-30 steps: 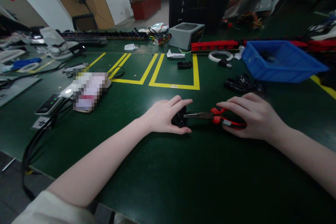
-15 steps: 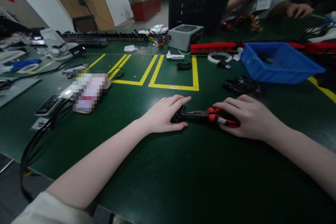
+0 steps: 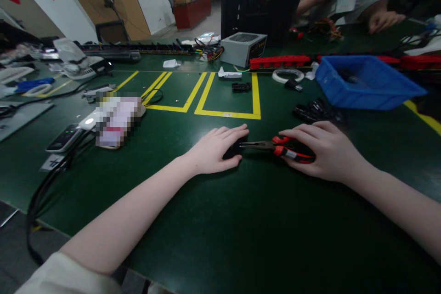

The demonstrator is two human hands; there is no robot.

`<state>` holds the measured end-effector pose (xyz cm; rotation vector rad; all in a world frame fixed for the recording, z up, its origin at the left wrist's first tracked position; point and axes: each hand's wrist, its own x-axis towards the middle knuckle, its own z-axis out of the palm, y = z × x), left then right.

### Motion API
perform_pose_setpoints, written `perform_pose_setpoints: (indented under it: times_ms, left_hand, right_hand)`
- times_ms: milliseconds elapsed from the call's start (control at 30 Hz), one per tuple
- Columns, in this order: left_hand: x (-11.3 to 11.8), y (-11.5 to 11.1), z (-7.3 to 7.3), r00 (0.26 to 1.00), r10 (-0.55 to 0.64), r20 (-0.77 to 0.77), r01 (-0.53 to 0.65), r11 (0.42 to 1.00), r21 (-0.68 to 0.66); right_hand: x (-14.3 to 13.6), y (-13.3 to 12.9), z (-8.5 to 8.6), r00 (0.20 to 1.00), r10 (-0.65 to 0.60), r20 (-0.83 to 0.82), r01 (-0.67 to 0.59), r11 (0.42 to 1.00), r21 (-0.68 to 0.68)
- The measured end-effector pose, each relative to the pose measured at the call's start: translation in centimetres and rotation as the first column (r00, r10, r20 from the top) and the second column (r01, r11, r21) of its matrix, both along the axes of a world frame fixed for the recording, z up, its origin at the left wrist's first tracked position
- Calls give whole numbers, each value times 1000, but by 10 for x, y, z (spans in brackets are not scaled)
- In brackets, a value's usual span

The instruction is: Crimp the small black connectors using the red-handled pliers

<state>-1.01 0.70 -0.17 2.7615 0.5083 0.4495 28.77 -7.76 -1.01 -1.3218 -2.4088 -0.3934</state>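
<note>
My left hand [image 3: 220,149] is curled around a small black part [image 3: 234,149] low over the green table. The fingers and shadow hide most of that part, so its kind cannot be made out. In my right hand [image 3: 322,151] are needle-nose pliers [image 3: 265,145] with red and black handles. Their long jaws point left, and the tips reach the opening between my left thumb and fingers, close to the black part. Whether the tips grip it cannot be told.
A blue bin [image 3: 368,85] stands at the right, with a pile of black parts [image 3: 319,111] before it. Another black part [image 3: 241,87] lies inside yellow tape lines. A phone [image 3: 120,124] and cables sit at left. Behind is a grey power supply [image 3: 243,48]; a co-worker's hands are beyond.
My left fingertips have drawn back slightly, and less of the black part shows. The pliers and my right hand have risen a little. A co-worker's hand has shifted left.
</note>
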Motion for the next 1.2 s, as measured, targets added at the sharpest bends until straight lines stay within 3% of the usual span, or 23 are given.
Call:
perform_pose_setpoints:
  times_ms: [567, 867, 1200]
  left_hand:
    - [-2, 2, -2, 994, -17, 109, 35, 987, -160]
    - [-4, 8, -3, 987, 154, 49, -150, 986, -69]
    - [-2, 3, 3, 998, 67, 7, -66, 994, -83]
  right_hand:
    - [-3, -3, 3, 998, -29, 52, 20, 987, 161]
    - [-5, 0, 5, 995, -2, 103, -23, 971, 240]
    - [-2, -4, 5, 994, 48, 97, -72, 963, 260]
